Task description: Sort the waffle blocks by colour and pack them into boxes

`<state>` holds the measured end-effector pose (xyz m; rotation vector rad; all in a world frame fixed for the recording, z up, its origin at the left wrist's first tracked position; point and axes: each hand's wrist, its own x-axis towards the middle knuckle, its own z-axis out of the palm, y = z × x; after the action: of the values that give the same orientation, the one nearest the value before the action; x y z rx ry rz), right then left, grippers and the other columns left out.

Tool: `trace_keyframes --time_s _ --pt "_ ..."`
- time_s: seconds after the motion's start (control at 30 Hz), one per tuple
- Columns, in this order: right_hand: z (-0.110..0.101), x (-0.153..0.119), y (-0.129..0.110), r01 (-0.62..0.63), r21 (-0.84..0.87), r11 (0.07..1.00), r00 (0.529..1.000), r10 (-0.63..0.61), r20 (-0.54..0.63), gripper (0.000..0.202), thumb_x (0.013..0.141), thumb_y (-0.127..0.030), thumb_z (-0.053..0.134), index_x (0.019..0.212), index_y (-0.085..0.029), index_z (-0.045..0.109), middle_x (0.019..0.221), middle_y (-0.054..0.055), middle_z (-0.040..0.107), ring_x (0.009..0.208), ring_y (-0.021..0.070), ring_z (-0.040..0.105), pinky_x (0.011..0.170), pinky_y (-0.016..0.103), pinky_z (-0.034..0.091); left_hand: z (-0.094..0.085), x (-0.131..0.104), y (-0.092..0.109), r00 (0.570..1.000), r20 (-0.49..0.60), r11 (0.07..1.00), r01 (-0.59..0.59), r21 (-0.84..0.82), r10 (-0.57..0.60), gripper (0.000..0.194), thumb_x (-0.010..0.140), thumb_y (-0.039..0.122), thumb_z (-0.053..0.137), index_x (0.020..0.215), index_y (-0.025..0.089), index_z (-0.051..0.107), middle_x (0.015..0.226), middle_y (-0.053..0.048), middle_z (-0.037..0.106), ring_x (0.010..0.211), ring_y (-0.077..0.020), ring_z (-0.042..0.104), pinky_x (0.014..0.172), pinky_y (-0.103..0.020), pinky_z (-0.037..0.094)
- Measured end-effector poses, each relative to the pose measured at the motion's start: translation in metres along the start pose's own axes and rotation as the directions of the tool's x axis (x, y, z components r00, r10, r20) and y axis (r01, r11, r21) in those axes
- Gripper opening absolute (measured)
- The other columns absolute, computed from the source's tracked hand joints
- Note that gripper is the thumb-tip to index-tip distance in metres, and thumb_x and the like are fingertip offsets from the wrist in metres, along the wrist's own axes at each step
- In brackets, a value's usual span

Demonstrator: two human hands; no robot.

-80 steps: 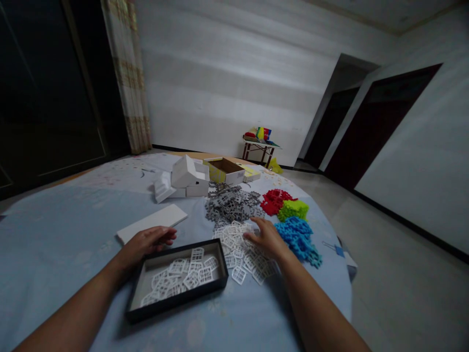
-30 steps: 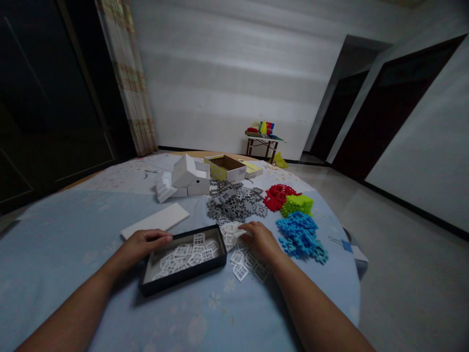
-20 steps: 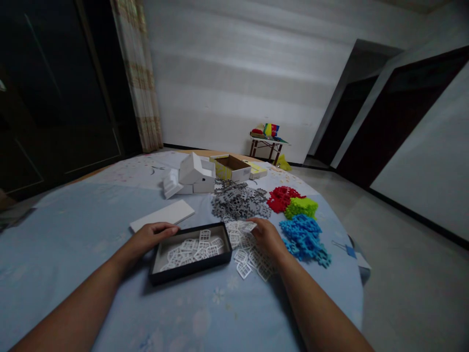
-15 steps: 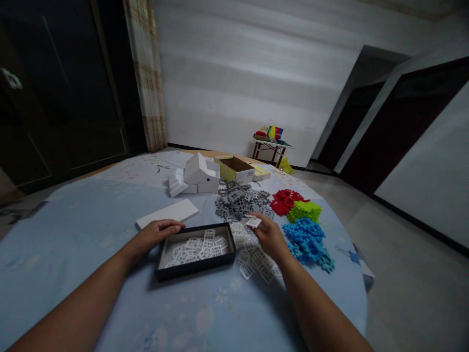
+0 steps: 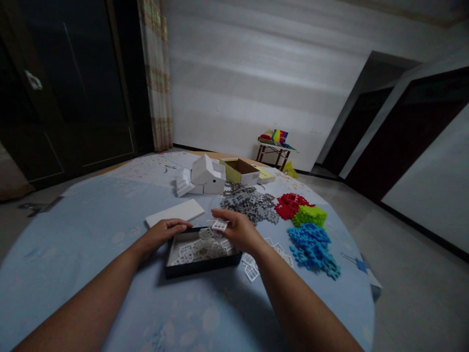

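A shallow black box (image 5: 205, 268) with a pale inside stands in front of me, with many small white window-shaped plastic pieces (image 5: 190, 252) lying in it. My left hand (image 5: 163, 234) grips the box at its far left corner, fingers and thumb closed at the rim. Over the right half of the box, my right hand (image 5: 242, 232) pinches a white lattice window piece (image 5: 220, 225); another pale piece just below it is blurred. More white window pieces (image 5: 252, 271) are spread on the table right of the box, partly hidden by my right forearm.
Behind the box lie a white flat lid (image 5: 176, 213) and a heap of grey pieces (image 5: 249, 203). Red pieces (image 5: 291, 204), lime-green pieces (image 5: 310, 215) and blue pieces (image 5: 314, 249) are piled to the right. Farther back stand a white carton (image 5: 207, 175) and an open yellow-and-white box (image 5: 240, 171).
My right hand has moved left from the loose white pieces to above the box, carrying white pieces. My left hand stays at the box's corner. The view has shifted slightly.
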<state>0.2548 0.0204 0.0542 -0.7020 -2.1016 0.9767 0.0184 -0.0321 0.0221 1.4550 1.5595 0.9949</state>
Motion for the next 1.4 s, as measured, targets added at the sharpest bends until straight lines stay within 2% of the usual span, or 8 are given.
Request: trace_keyframes --time_s 0.27,0.4,0.47,0.6,0.67,1.0,1.2,1.4 --pt "-0.013 -0.012 -0.002 -0.009 -0.129 0.992 0.992 0.025 0.124 0.041 0.075 -0.018 0.059 0.116 -0.020 0.060 0.099 0.005 0.067 0.079 0.0158 0.063 0.077 0.031 0.050 0.000 0.003 -0.002 0.999 0.031 1.000 0.012 -0.008 -0.012 0.042 0.067 0.052 0.058 0.094 0.023 0.071 0.091 -0.003 0.073 0.090 -0.0232 0.064 0.082 -0.030 0.047" --pt "-0.019 -0.012 -0.006 0.081 -0.096 0.992 0.982 -0.063 0.177 0.043 0.075 -0.019 0.059 0.118 -0.025 0.058 0.115 0.003 0.063 0.099 0.0170 0.059 0.090 0.033 0.045 0.001 0.000 0.006 0.998 0.059 0.999 0.033 0.032 -0.035 0.041 0.064 0.052 0.060 0.089 0.023 0.072 0.089 -0.003 0.073 0.088 -0.0232 0.065 0.081 -0.030 0.048" --pt "-0.025 -0.012 -0.002 0.079 -0.102 0.992 0.992 -0.068 0.105 0.040 0.077 -0.020 0.057 0.116 -0.024 0.059 0.118 0.003 0.061 0.108 0.0176 0.055 0.095 0.035 0.042 0.000 -0.002 0.009 0.997 0.064 0.997 0.048 0.061 -0.052 0.040 0.061 0.051 0.062 0.088 0.023 0.071 0.088 -0.002 0.073 0.088 -0.0234 0.065 0.080 -0.030 0.048" --pt "-0.041 -0.014 0.024 -0.038 -0.270 0.962 0.987 -0.006 -0.161 0.034 0.078 -0.012 0.049 0.107 -0.019 0.063 0.109 0.006 0.065 0.104 0.0185 0.057 0.092 0.036 0.043 -0.003 -0.003 0.007 0.995 0.051 0.994 0.087 0.060 -0.090 0.039 0.058 0.049 0.064 0.086 0.023 0.072 0.087 -0.003 0.073 0.088 -0.0237 0.065 0.079 -0.029 0.049" --pt "-0.046 -0.017 0.039 -0.076 -0.376 0.923 0.983 0.005 -0.186 0.035 0.076 -0.008 0.048 0.105 -0.017 0.064 0.107 0.008 0.065 0.103 0.0194 0.056 0.093 0.036 0.041 -0.005 -0.002 0.004 0.995 0.051 0.995 0.084 0.045 -0.086 0.035 0.060 0.047 0.064 0.084 0.023 0.072 0.087 -0.003 0.073 0.087 -0.0237 0.065 0.079 -0.029 0.049" --pt "-0.033 -0.026 0.054 -0.053 -0.595 0.802 0.983 0.148 0.112 0.037 0.076 -0.028 0.060 0.113 -0.024 0.060 0.117 0.005 0.060 0.111 0.0249 0.046 0.093 0.039 0.032 -0.018 0.000 0.000 0.990 0.098 0.994 0.104 0.022 -0.105 0.025 0.059 0.033 0.060 0.079 0.025 0.073 0.082 0.000 0.074 0.082 -0.0253 0.065 0.077 -0.033 0.048" --pt "-0.041 -0.031 0.048 -0.048 -0.673 0.738 0.962 0.216 0.168 0.033 0.071 -0.031 0.064 0.103 -0.025 0.063 0.110 0.006 0.060 0.107 0.0261 0.046 0.088 0.040 0.032 -0.016 -0.004 0.004 0.988 0.121 0.995 0.096 0.019 -0.098 0.024 0.061 0.032 0.057 0.078 0.024 0.071 0.079 0.001 0.073 0.080 -0.0241 0.064 0.077 -0.034 0.048" --pt "-0.060 -0.045 0.040 -0.045 -0.688 0.724 0.950 0.244 0.195 0.028 0.072 -0.032 0.064 0.099 -0.025 0.065 0.104 0.006 0.062 0.104 0.0254 0.048 0.088 0.040 0.031 -0.014 -0.003 0.004 0.992 0.062 0.994 0.104 0.036 -0.107 0.023 0.059 0.032 0.058 0.076 0.025 0.071 0.078 0.002 0.073 0.081 -0.0252 0.064 0.078 -0.035 0.048"
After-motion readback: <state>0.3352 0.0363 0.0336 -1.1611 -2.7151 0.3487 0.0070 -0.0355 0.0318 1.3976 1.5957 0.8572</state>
